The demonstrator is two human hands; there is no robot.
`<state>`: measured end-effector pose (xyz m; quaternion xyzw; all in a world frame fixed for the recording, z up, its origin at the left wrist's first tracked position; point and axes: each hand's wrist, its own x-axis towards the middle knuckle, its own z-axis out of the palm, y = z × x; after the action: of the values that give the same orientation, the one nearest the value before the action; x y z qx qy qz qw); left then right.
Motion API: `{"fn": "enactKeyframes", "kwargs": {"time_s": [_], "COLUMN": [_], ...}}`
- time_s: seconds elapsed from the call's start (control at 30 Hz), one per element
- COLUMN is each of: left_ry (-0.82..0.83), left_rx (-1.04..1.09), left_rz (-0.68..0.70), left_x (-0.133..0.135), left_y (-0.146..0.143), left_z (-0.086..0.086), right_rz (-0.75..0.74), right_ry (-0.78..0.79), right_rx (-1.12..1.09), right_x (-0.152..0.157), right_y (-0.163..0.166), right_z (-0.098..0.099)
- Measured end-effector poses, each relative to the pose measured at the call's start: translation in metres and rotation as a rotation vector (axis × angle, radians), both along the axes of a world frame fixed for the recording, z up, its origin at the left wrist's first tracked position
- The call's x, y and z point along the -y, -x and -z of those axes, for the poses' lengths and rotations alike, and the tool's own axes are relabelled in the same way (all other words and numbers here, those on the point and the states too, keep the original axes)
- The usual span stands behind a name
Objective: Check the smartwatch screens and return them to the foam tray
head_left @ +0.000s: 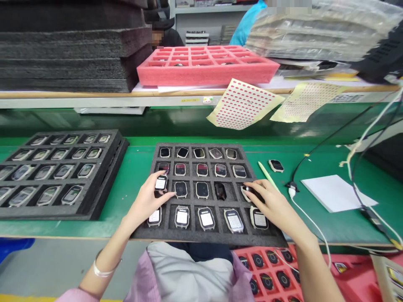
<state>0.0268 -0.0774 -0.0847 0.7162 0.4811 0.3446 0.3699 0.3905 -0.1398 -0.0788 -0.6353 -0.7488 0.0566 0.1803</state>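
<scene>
A black foam tray [201,237] lies in front of me on the green bench, its pockets filled with smartwatch bodies. My left hand [147,201] grips a watch body with a lit white screen [160,183] at the tray's left column, third row. My right hand [272,203] rests on the tray's right side, its fingertips on a watch body [246,192] in the third row's last pocket. The front row holds several watches with lit screens [207,218]; rows behind show dark or reddish screens.
A second black tray [103,184] of watches sits at left. A loose watch [276,165], a green pen [267,176], a white pad [336,192] and cables [311,226] lie at right. A pink foam tray [204,75] and red dot sticker sheets [242,105] are on the shelf. A red tray [270,272] is by my lap.
</scene>
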Motion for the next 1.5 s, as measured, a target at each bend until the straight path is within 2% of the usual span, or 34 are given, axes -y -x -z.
{"fn": "enactKeyframes", "kwargs": {"time_s": [0.1,0.2,0.43,0.57,0.67,0.83,0.9,0.97,1.07,1.2,1.33,1.4,1.5], "left_ry": [-0.167,-0.221,-0.182,-0.360,-0.479,-0.534,-0.553,-0.543,-0.457,-0.260,-0.038,0.049,0.197], "left_rx": [-0.197,-0.294,-0.417,-0.536,-0.632,-0.879,-0.942,-0.957,-0.908,-0.727,-0.423,-0.258,0.116], "left_rz": [0.009,0.036,0.095,0.064,0.050,0.248,0.248,0.232,0.254,0.271,0.298,0.314,0.256], "left_x": [-0.006,0.001,0.030,0.034,0.028,0.021,0.021,0.022,0.022,0.019,0.008,-0.002,-0.019], "left_y": [0.004,0.004,0.015,0.017,0.008,-0.019,-0.028,-0.035,-0.039,-0.038,-0.036,-0.037,-0.045], "left_z": [0.010,0.014,0.009,0.000,-0.012,-0.020,-0.018,-0.017,-0.017,-0.019,-0.020,-0.023,-0.029], "right_rz": [0.020,0.017,-0.010,-0.027,-0.004,0.081,0.032,-0.091,-0.282,-0.324,-0.275,-0.303,-0.370], "right_ry": [0.002,0.030,0.189,0.242,0.288,0.277,0.328,0.380,0.431,0.547,0.588,0.635,0.709], "right_rx": [0.016,0.012,-0.078,-0.234,-0.330,-0.470,-0.592,-0.739,-0.884,-1.058,-1.189,-1.254,-1.364], "right_x": [-0.003,0.000,0.024,0.034,0.033,0.018,0.008,-0.003,-0.021,-0.043,-0.058,-0.062,-0.066], "right_y": [0.001,0.003,0.012,0.009,0.004,0.002,0.003,0.007,0.020,0.045,0.064,0.068,0.070], "right_z": [0.003,0.001,-0.020,-0.028,-0.027,-0.027,-0.032,-0.040,-0.051,-0.056,-0.051,-0.048,-0.046]}}
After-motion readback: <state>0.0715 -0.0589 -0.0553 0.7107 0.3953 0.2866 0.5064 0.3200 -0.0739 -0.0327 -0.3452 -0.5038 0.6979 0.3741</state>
